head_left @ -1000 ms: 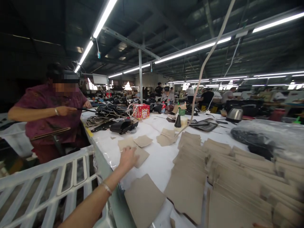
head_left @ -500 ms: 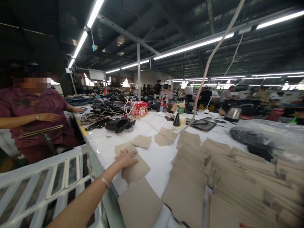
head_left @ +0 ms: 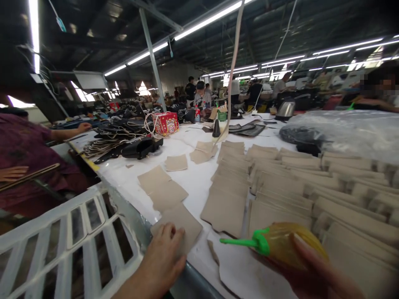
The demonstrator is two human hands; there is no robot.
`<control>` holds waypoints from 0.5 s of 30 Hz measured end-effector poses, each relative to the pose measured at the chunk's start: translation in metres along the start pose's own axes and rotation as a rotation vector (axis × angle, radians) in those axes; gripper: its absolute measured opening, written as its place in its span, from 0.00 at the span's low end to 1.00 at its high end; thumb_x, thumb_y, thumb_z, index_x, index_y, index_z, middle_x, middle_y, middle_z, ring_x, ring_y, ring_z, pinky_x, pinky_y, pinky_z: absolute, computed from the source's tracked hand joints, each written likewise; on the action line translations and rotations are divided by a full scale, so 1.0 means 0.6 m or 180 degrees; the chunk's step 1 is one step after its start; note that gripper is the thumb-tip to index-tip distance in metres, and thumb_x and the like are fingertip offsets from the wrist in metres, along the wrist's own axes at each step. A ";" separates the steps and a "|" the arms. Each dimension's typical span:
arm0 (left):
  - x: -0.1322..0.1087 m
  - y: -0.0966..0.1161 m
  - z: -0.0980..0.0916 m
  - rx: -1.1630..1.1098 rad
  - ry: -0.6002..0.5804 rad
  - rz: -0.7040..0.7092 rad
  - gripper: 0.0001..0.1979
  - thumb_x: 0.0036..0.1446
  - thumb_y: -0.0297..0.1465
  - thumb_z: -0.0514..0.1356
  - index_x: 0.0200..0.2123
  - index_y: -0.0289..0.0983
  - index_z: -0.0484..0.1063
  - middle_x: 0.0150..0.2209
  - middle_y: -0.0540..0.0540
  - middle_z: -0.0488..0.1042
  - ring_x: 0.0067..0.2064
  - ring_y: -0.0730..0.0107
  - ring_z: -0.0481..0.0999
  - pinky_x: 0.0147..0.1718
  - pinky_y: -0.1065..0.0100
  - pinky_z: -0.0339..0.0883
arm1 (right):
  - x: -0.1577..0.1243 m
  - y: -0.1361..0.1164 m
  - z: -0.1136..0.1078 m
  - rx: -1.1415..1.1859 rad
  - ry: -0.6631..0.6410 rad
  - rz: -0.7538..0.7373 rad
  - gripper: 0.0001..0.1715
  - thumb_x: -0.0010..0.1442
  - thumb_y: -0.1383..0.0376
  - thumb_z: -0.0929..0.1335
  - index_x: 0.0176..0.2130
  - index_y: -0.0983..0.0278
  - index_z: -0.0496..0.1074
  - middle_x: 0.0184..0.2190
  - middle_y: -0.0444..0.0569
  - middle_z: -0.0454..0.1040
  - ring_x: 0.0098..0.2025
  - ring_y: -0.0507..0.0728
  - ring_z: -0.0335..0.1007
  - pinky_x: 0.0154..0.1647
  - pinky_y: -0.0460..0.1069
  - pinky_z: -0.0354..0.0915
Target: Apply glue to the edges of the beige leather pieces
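Observation:
My left hand (head_left: 160, 259) lies flat, fingers spread, on the near edge of a tan cut piece (head_left: 182, 222) at the table's front left corner. My right hand (head_left: 314, 274) is wrapped round a yellow squeeze bottle (head_left: 288, 243) with a green nozzle (head_left: 246, 241) that points left, just above the white table (head_left: 199, 187). Two more tan pieces (head_left: 162, 187) lie in a line beyond the one under my left hand. Rows of overlapped tan pieces (head_left: 280, 182) cover the table to the right.
A person in a maroon top (head_left: 28, 158) works at the left beside a white slatted frame (head_left: 62, 232). Black parts (head_left: 124, 141), a red tin (head_left: 166, 122), a dark cone (head_left: 216, 128) and a clear plastic bag (head_left: 343, 133) lie farther back. A hose (head_left: 232, 70) hangs down.
My left hand drew back from the middle tan piece to the nearest one. My right hand came into view with the yellow bottle. The view dropped and swung right.

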State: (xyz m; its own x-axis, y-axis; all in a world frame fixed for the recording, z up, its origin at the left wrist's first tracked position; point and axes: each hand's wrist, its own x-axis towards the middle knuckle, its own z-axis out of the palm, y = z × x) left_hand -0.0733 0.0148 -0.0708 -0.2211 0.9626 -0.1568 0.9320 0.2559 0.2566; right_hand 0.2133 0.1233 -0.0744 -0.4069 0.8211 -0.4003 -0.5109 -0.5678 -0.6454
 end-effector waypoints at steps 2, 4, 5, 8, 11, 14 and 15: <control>0.003 0.008 -0.001 0.0106 -0.0073 0.0032 0.20 0.52 0.30 0.55 0.50 0.37 0.69 0.48 0.40 0.66 0.52 0.58 0.65 0.53 0.60 0.61 | -0.009 0.002 0.011 0.0111 0.0125 0.0014 0.23 0.47 0.57 0.77 0.43 0.61 0.78 0.49 0.53 0.75 0.53 0.70 0.68 0.51 0.58 0.70; 0.010 0.011 -0.006 0.0158 -0.0187 0.0083 0.19 0.53 0.30 0.54 0.49 0.36 0.68 0.47 0.40 0.66 0.51 0.58 0.66 0.52 0.61 0.62 | -0.018 0.004 0.021 0.0015 0.0245 -0.0187 0.25 0.47 0.57 0.77 0.44 0.62 0.77 0.50 0.53 0.74 0.55 0.70 0.66 0.52 0.56 0.69; 0.012 0.012 -0.009 0.0200 -0.0213 0.0087 0.19 0.53 0.29 0.54 0.50 0.36 0.68 0.48 0.39 0.66 0.51 0.58 0.66 0.51 0.61 0.62 | -0.022 0.005 0.025 -0.0048 0.0289 -0.0285 0.26 0.46 0.57 0.77 0.45 0.62 0.76 0.50 0.53 0.74 0.55 0.70 0.65 0.51 0.55 0.70; 0.016 0.018 -0.012 0.0382 -0.0230 0.0014 0.21 0.52 0.28 0.54 0.51 0.35 0.67 0.48 0.38 0.65 0.52 0.57 0.65 0.51 0.60 0.62 | -0.031 0.008 0.033 -0.0188 0.0329 -0.0464 0.27 0.46 0.56 0.77 0.45 0.63 0.75 0.48 0.55 0.75 0.54 0.72 0.67 0.47 0.57 0.73; 0.017 0.020 -0.014 0.0491 -0.0319 -0.0035 0.22 0.51 0.28 0.54 0.51 0.34 0.67 0.48 0.37 0.65 0.52 0.55 0.65 0.52 0.59 0.62 | -0.038 0.008 0.043 -0.0269 0.0292 -0.0493 0.27 0.47 0.55 0.76 0.45 0.63 0.75 0.47 0.56 0.75 0.51 0.73 0.69 0.44 0.61 0.73; 0.020 0.013 -0.018 0.0425 -0.0469 0.0160 0.18 0.51 0.30 0.55 0.47 0.38 0.69 0.47 0.39 0.67 0.51 0.56 0.66 0.51 0.60 0.62 | -0.041 0.007 0.050 -0.0386 0.0225 -0.0468 0.24 0.50 0.55 0.75 0.45 0.63 0.74 0.46 0.56 0.76 0.51 0.72 0.69 0.47 0.61 0.71; 0.021 0.012 -0.018 0.0410 -0.0494 0.0210 0.17 0.52 0.30 0.55 0.47 0.39 0.69 0.47 0.40 0.67 0.50 0.57 0.67 0.51 0.61 0.62 | -0.039 0.007 0.050 -0.0433 0.0223 -0.0497 0.24 0.50 0.55 0.75 0.44 0.63 0.74 0.45 0.56 0.76 0.50 0.71 0.70 0.47 0.59 0.71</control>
State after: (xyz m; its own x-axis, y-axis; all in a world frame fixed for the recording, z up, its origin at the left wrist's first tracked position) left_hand -0.0727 0.0294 -0.0606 -0.1206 0.9490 -0.2912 0.9742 0.1695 0.1488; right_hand 0.1977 0.0998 -0.0483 -0.2749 0.9032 -0.3297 -0.4547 -0.4242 -0.7831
